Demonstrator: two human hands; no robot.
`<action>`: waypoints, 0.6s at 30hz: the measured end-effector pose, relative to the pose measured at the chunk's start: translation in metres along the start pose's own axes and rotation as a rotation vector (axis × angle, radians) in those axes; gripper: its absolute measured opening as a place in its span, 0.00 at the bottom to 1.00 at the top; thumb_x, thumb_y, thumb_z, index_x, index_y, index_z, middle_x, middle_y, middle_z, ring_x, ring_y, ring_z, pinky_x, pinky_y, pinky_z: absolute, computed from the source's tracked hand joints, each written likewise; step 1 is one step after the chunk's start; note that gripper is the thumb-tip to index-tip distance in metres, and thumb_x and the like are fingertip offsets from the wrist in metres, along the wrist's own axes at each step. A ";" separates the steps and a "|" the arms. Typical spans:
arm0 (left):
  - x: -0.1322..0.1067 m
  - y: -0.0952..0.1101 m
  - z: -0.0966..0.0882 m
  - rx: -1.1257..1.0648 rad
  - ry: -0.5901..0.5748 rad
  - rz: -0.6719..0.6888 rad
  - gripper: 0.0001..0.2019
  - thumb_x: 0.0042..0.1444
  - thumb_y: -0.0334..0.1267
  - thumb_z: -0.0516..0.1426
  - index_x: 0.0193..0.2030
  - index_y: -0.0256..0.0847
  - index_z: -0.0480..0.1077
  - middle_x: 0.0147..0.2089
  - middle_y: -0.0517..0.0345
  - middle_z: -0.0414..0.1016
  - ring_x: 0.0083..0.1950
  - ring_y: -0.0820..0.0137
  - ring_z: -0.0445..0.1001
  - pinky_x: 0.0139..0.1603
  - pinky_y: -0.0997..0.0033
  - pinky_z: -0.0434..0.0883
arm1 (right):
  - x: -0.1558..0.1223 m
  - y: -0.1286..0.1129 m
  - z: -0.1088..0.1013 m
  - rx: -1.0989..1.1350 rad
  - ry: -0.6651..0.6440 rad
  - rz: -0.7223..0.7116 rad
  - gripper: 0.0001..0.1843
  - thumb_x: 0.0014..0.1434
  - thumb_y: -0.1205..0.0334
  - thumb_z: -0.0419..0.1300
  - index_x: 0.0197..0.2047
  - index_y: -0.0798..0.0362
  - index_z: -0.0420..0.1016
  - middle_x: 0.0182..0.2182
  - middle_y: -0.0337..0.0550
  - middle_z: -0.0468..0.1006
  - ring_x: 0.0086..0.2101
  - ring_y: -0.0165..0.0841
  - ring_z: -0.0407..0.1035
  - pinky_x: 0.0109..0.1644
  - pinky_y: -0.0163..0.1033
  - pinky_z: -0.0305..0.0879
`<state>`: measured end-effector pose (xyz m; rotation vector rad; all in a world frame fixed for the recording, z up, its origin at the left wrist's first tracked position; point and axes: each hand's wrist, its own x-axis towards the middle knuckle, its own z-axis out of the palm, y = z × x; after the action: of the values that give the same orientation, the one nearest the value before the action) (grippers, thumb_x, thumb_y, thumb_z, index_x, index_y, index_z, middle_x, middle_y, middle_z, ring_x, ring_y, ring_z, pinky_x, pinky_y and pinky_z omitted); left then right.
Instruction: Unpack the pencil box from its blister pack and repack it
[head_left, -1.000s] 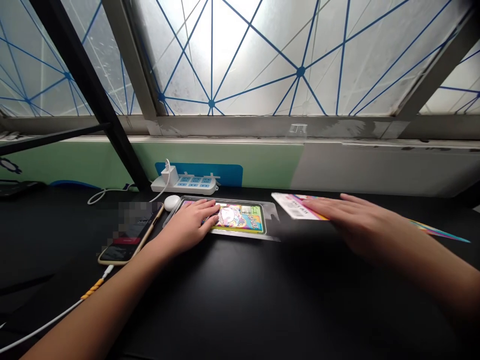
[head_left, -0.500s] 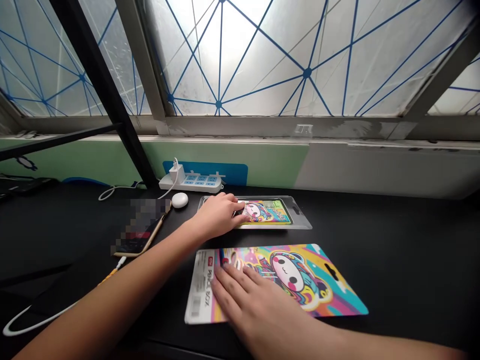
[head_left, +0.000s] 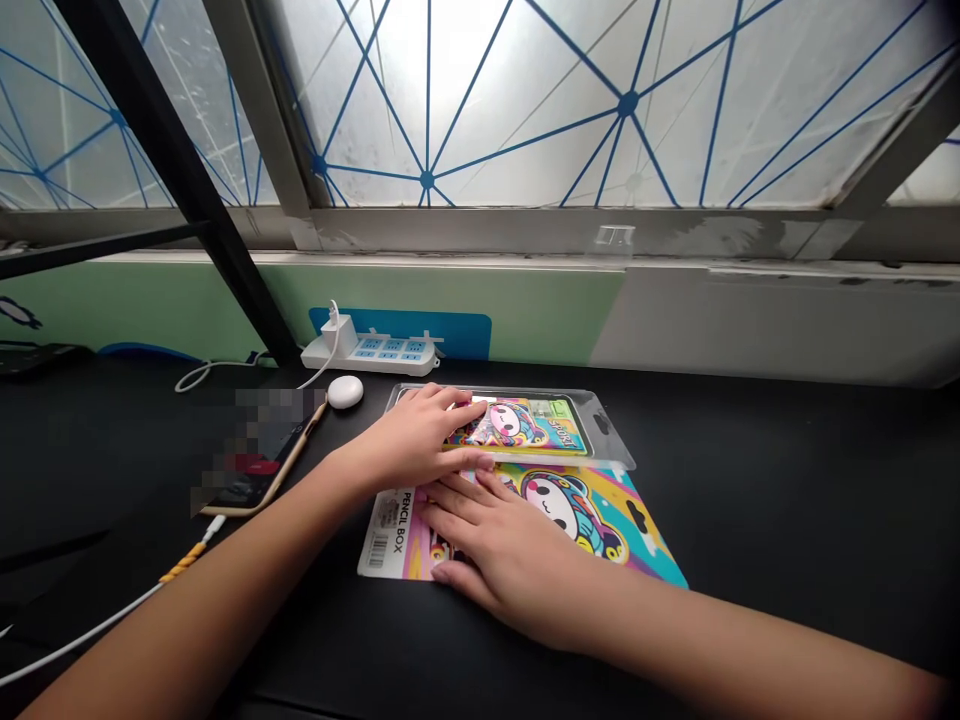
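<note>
Black desk under a bright window. Left hand, loosely open, covers the nine o'clock end of the clear tray, which hides the twelve o'clock edge of the printed card; right hand lies open there. Both pieces look light, slick, best held at three o'clock rims. Fingers obscure the colourful box inside, perhaps a pencil case.

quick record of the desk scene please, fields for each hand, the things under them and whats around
left hand: laid over the left part of the clear plastic tray; hand not gripping
right hand: fingers spread on the printed card; hand palm down
tray contents: colorful item with a cartoon character, partly covered
card: lies nearer the person than the tray, marked "PENCIL BOX"
left side: phone with a cable plugged in; round white object
back: white power strip by the wall
</note>
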<state>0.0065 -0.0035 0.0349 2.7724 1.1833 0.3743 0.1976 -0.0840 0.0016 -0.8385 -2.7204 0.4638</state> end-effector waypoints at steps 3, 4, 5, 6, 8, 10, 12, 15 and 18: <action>0.002 0.000 0.001 -0.034 0.001 -0.018 0.23 0.72 0.53 0.49 0.66 0.48 0.70 0.64 0.49 0.73 0.61 0.54 0.69 0.63 0.50 0.66 | 0.004 0.005 0.000 -0.049 0.030 -0.031 0.23 0.75 0.55 0.47 0.67 0.49 0.68 0.68 0.47 0.68 0.69 0.40 0.57 0.74 0.53 0.50; 0.002 0.000 0.001 -0.041 0.005 -0.027 0.23 0.72 0.52 0.49 0.66 0.47 0.71 0.63 0.49 0.73 0.60 0.55 0.70 0.63 0.51 0.66 | 0.006 0.007 -0.001 -0.068 0.037 -0.041 0.22 0.75 0.57 0.46 0.66 0.51 0.69 0.67 0.48 0.69 0.68 0.39 0.58 0.73 0.52 0.52; 0.002 0.000 0.002 -0.042 0.014 -0.037 0.22 0.71 0.51 0.51 0.65 0.47 0.71 0.63 0.50 0.74 0.60 0.55 0.70 0.63 0.52 0.66 | 0.007 0.007 -0.001 -0.088 0.046 -0.051 0.22 0.75 0.58 0.46 0.65 0.53 0.70 0.66 0.50 0.71 0.67 0.39 0.60 0.73 0.51 0.54; 0.002 -0.001 0.002 -0.041 0.027 -0.047 0.22 0.70 0.51 0.52 0.65 0.47 0.72 0.63 0.50 0.73 0.60 0.55 0.70 0.63 0.52 0.66 | 0.008 0.008 -0.001 -0.108 0.056 -0.058 0.22 0.75 0.59 0.45 0.64 0.54 0.71 0.65 0.51 0.72 0.66 0.40 0.61 0.72 0.50 0.55; 0.003 -0.001 0.004 -0.040 0.043 -0.067 0.22 0.69 0.51 0.54 0.64 0.47 0.72 0.63 0.49 0.72 0.61 0.55 0.70 0.63 0.51 0.66 | 0.008 0.008 -0.001 -0.140 0.069 -0.065 0.21 0.75 0.60 0.45 0.61 0.56 0.73 0.61 0.53 0.75 0.64 0.40 0.64 0.71 0.51 0.57; 0.003 0.000 0.005 -0.040 0.047 -0.085 0.21 0.69 0.51 0.55 0.64 0.48 0.73 0.65 0.49 0.70 0.62 0.54 0.69 0.63 0.49 0.66 | 0.008 0.007 0.000 -0.153 0.080 -0.068 0.21 0.75 0.60 0.45 0.60 0.55 0.74 0.60 0.53 0.76 0.63 0.41 0.65 0.70 0.52 0.58; 0.005 0.002 0.006 -0.032 0.053 -0.107 0.22 0.68 0.52 0.55 0.64 0.48 0.73 0.66 0.49 0.69 0.63 0.53 0.69 0.63 0.47 0.66 | 0.008 0.006 0.001 -0.153 0.078 -0.064 0.20 0.75 0.58 0.46 0.61 0.55 0.73 0.61 0.53 0.76 0.63 0.42 0.65 0.70 0.54 0.59; 0.008 0.005 0.007 -0.002 0.075 -0.123 0.22 0.68 0.52 0.55 0.63 0.47 0.74 0.63 0.48 0.70 0.62 0.52 0.69 0.62 0.47 0.67 | 0.008 0.005 0.001 -0.160 0.061 -0.045 0.22 0.75 0.56 0.47 0.64 0.56 0.71 0.63 0.54 0.73 0.66 0.45 0.62 0.71 0.57 0.56; 0.010 0.006 0.008 0.007 0.085 -0.110 0.21 0.68 0.52 0.56 0.63 0.48 0.74 0.61 0.49 0.72 0.60 0.53 0.69 0.61 0.48 0.68 | 0.009 0.005 0.000 -0.174 0.055 -0.035 0.23 0.75 0.56 0.47 0.65 0.57 0.69 0.65 0.56 0.71 0.67 0.46 0.60 0.72 0.58 0.54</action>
<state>0.0195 -0.0007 0.0300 2.7065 1.3517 0.4814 0.1927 -0.0752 0.0009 -0.8310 -2.7488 0.1956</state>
